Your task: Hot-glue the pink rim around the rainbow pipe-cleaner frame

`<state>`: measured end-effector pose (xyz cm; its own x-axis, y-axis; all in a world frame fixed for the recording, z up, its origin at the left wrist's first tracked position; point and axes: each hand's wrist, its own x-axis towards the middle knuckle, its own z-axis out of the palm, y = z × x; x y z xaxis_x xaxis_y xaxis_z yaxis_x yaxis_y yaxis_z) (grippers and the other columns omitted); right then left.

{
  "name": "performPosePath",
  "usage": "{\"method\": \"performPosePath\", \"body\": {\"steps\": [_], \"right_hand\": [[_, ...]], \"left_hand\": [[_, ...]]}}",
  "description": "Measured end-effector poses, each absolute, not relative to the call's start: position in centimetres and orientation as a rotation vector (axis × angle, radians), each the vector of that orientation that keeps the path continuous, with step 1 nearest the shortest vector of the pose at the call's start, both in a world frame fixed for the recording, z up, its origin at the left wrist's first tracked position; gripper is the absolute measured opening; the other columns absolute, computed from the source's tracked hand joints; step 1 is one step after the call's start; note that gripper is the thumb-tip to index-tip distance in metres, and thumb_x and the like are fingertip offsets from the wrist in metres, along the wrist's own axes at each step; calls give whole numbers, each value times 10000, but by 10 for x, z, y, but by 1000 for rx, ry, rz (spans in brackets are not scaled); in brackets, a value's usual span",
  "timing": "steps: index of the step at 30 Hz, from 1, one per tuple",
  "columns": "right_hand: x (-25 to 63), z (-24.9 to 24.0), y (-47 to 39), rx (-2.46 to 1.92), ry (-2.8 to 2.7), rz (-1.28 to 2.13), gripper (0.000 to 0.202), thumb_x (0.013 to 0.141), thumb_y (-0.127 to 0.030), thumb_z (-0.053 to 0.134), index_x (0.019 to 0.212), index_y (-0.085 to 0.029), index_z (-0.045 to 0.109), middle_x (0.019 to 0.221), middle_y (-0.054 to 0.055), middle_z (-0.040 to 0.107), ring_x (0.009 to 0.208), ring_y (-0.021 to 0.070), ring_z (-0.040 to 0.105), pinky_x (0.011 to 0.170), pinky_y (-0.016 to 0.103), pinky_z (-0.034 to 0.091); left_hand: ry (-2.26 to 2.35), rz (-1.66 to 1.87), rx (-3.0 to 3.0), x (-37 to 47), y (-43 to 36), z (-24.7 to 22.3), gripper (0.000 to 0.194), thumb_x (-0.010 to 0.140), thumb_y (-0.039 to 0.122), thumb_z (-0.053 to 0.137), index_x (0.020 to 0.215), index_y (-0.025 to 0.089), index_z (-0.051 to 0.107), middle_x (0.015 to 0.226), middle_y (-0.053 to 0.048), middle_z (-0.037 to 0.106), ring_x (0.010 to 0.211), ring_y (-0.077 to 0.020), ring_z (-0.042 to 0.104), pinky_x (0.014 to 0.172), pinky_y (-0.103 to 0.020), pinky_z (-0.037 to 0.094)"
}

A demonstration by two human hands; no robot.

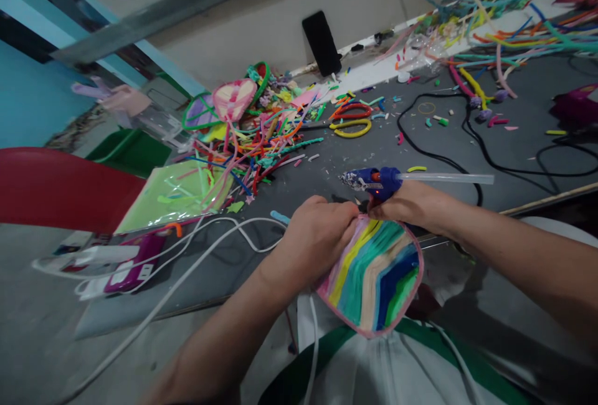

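Two things are held at the near edge of the table (284, 190): a pink-rimmed striped piece (371, 274) and a blue glue gun (385, 184). The striped piece is pinched near its upper edge by the closed fingers of the left hand (320, 230) and is seen over the lap (359, 371). The glue gun is gripped by the wrapped fingers of the right hand (413, 207), and a clear glue stick (451, 177) is seen protruding from its rear. Beyond, scissors (351, 134) are laid beside a heap of coloured strips (261, 149), and a black phone (322, 43) is stood against the wall (256, 25).
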<state>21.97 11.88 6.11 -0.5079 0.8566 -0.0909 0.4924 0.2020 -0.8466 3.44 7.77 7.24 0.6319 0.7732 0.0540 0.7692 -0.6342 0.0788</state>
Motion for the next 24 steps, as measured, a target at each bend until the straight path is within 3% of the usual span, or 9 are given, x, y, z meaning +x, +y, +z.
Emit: {"method": "performPosePath", "body": {"steps": [13,24], "right_hand": [[217,47,125,-1240,-2087,1265,112,633,-116,589,685,-209,626,540,-22,523,618,148,503,525,233,370],[219,52,122,-1211,-2112,1220,181,655,-140,577,809,-198,651,636,-15,586,659,146,523,558,219,387]], "left_hand": [[1379,351,2439,30,78,67,88,842,245,544,844,196,618,727,15,637,675,-122,552,638,-235,368],[1365,180,2549,36,80,69,203,894,278,457,901,189,639,792,-21,667,738,-161,569,688,-272,386]]}}
